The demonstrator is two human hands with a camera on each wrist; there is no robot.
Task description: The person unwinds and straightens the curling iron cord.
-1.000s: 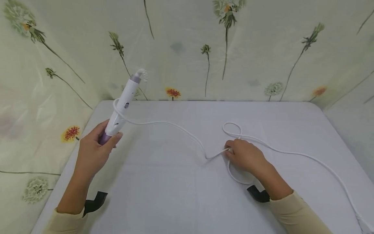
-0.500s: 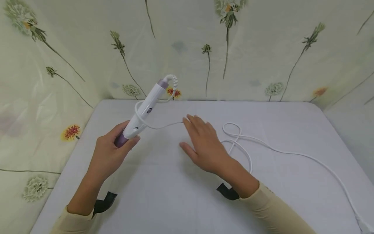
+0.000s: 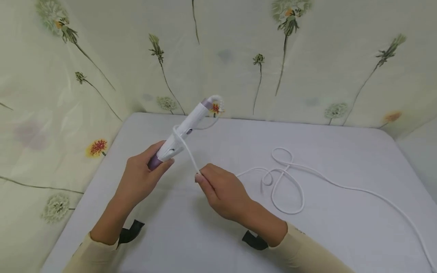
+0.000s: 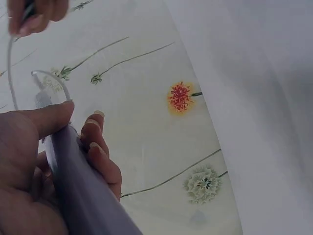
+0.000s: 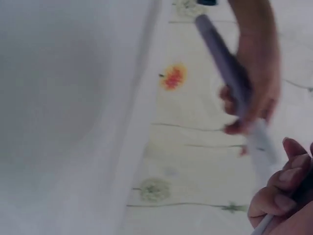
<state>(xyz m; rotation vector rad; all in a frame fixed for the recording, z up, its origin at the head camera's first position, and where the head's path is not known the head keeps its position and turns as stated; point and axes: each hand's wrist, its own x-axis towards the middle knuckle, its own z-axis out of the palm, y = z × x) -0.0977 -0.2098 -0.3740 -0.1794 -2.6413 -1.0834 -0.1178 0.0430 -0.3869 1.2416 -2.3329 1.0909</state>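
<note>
A white hair styling iron (image 3: 196,115) with a purple barrel (image 4: 88,186) slants up above the table. My left hand (image 3: 138,178) grips it where white meets purple, thumb along one side. Its white cord (image 3: 187,148) leaves the far end through a coiled sleeve (image 3: 220,104) and passes once around the white handle. From that loop the cord runs down to my right hand (image 3: 227,193), which pinches it between thumb and curled fingers. The right wrist view shows the barrel (image 5: 227,63) pointing away, with the right fingers (image 5: 288,196) curled around the cord.
Loose loops of cord (image 3: 302,197) lie on the white-covered table (image 3: 177,235) to the right, and the cord trails to the lower right corner. A flower-printed sheet (image 3: 232,83) hangs behind and to the left. Black pieces (image 3: 131,232) sit at both wrists.
My right hand let go of the cord on the table, came left with fingers spread, and now pinches the cord near the iron. My left hand has brought the iron rightward.
</note>
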